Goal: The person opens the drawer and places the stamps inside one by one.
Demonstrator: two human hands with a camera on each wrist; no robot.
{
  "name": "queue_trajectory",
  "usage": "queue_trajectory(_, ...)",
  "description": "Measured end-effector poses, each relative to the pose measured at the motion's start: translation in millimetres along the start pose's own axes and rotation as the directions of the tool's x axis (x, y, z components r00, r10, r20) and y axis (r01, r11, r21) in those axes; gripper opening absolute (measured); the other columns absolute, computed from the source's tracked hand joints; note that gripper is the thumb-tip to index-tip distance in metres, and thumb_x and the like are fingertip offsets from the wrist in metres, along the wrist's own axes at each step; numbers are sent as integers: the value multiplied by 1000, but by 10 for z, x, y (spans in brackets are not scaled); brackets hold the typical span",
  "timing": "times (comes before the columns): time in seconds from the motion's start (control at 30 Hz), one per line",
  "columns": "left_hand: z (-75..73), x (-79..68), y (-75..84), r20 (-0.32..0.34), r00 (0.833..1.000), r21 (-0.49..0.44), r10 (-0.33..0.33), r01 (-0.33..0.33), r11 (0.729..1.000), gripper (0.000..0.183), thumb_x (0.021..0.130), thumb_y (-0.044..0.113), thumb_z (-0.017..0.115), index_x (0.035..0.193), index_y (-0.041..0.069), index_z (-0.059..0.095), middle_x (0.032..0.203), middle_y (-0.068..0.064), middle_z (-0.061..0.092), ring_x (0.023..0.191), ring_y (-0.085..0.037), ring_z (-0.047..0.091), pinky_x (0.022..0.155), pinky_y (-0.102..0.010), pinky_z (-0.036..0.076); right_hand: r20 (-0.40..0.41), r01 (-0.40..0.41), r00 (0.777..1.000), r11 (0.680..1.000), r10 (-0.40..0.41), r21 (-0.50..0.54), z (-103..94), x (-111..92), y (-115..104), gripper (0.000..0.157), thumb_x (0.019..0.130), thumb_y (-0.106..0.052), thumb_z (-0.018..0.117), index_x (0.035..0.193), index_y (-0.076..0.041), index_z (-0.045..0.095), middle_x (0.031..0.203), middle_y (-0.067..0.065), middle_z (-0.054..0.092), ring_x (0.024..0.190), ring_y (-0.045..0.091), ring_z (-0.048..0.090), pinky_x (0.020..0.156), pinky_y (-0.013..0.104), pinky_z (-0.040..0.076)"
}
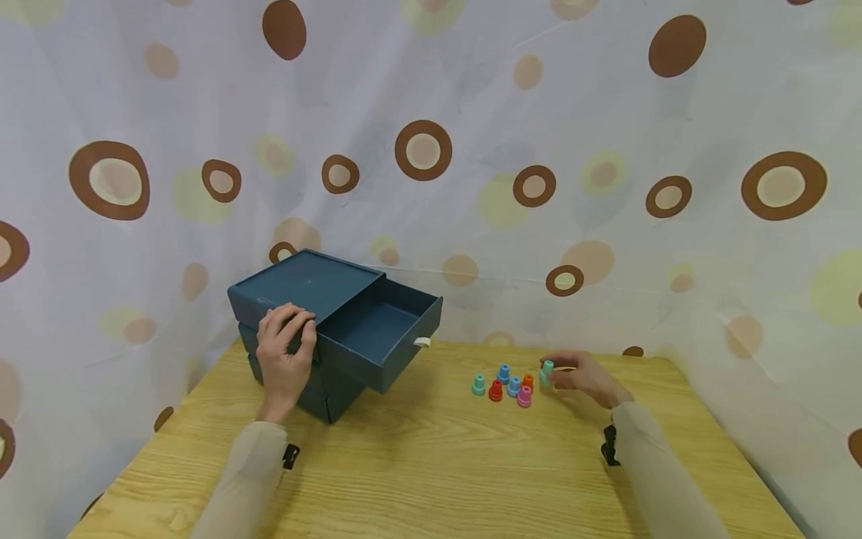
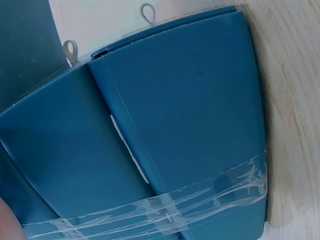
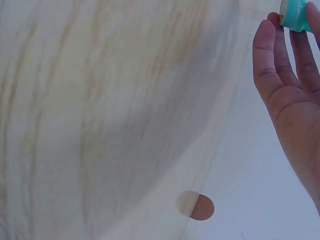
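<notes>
In the head view my left hand (image 1: 286, 355) holds the near top edge of a dark blue drawer unit (image 1: 303, 281), fingers bent over it. The unit's top drawer (image 1: 377, 329) is pulled out to the right, and its visible floor is bare. The left wrist view shows the unit's side (image 2: 180, 110) close up, with clear tape (image 2: 215, 192) across it. At the right, my right hand (image 1: 582, 376) pinches a mint-green peg-shaped piece (image 1: 547, 370) between thumb and fingers. The right wrist view catches this piece (image 3: 295, 15) only partly, at the top right corner.
Left of the right hand, several similar pieces stand on the wooden table (image 1: 458, 464): a green one (image 1: 478, 385), a red one (image 1: 495, 391), two blue ones (image 1: 503, 374), an orange one (image 1: 528, 382) and a pink one (image 1: 524, 397). A dotted curtain (image 1: 471, 90) hangs behind.
</notes>
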State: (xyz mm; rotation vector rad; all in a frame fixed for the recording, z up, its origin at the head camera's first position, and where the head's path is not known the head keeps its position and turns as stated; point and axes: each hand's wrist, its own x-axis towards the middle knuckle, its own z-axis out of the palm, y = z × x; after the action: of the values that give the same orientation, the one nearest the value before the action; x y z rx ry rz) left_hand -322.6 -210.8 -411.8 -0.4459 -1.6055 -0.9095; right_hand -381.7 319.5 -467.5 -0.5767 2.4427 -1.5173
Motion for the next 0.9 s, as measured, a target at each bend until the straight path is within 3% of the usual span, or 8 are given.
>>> queue_trajectory(0.27, 0, 1, -7, -1, 1000, 1, -1, 1, 1000, 22, 94, 19, 60, 100, 4, 76, 108, -20, 67, 118, -39, 54, 114, -57, 27, -4, 21, 1000, 1000, -21, -5, -15, 60, -186, 52, 97, -18, 61, 140, 7, 46, 142, 36, 42, 122, 44, 56, 96, 48, 53)
queue_trajectory(0.57, 14, -2, -23, -14, 1000, -1, 8, -8, 1000, 21, 93, 18, 61, 99, 6, 77, 107, -18, 68, 116, -38, 55, 113, -58, 28, -28, 26, 999, 998, -28, -57, 32, 183, -369, 46, 96, -23, 64, 135, -3, 56, 134, 26, 56, 119, 36, 61, 93, 40, 55)
queue_trajectory(0.9, 9, -1, -9, -4, 1000, 10, 12, -12, 1000, 23, 94, 19, 60, 99, 4, 76, 106, -20, 67, 116, -40, 54, 113, -57, 28, -30, 57, 998, 997, -58, -58, 180, 291, -607, 45, 95, -23, 65, 133, -2, 58, 132, 24, 59, 112, 28, 66, 92, 42, 55)
